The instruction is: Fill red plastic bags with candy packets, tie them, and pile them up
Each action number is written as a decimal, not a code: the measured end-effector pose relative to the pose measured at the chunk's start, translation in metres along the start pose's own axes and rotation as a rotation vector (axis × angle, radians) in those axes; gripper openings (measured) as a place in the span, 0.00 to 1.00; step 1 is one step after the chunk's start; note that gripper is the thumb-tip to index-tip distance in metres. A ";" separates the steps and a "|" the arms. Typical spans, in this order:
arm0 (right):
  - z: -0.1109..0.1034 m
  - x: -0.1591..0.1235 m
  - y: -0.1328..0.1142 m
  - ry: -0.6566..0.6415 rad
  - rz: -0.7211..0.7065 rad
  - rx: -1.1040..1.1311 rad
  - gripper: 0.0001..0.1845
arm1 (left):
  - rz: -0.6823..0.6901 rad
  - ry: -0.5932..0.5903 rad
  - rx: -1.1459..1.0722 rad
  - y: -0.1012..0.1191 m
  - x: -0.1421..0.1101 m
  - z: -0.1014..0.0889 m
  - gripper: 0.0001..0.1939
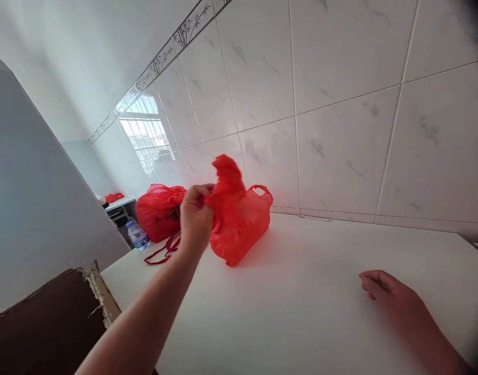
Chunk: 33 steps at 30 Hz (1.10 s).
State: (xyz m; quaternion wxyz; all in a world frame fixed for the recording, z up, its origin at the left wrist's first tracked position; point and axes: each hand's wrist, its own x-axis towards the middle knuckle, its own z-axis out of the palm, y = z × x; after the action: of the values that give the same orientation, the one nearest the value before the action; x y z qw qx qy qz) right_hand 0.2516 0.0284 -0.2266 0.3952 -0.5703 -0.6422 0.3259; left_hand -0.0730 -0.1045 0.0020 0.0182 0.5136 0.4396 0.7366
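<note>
My left hand (198,208) is closed, pinching a crumpled, bunched-up part of red plastic bag that rises above the fingers. Just behind and below it, a thin red plastic bag (249,224) with a loop handle stands on the white tabletop (301,312) near the wall. The two red areas overlap, so I cannot tell where one part ends. What the standing bag contains is hidden. My right hand (383,289) hovers over the right side of the table, apart from the bag, its fingers curled together with nothing visible in them.
Left of my left hand are another full red bag (155,211), a red strap (156,259) and a water bottle (137,236). An open cardboard box (39,323) with a torn edge stands at the lower left. A tiled wall (340,135) borders the table's back.
</note>
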 end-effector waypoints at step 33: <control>0.014 -0.056 -0.078 0.505 -0.687 -0.610 0.27 | -0.949 -0.105 -0.364 -0.117 -0.160 0.121 0.10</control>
State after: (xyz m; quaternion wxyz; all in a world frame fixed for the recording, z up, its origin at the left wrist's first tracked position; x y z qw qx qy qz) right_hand 0.2039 -0.0372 -0.1728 0.4376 -0.4768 -0.7427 -0.1720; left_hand 0.0462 -0.0329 -0.1844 0.4619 0.2820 0.4877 0.6850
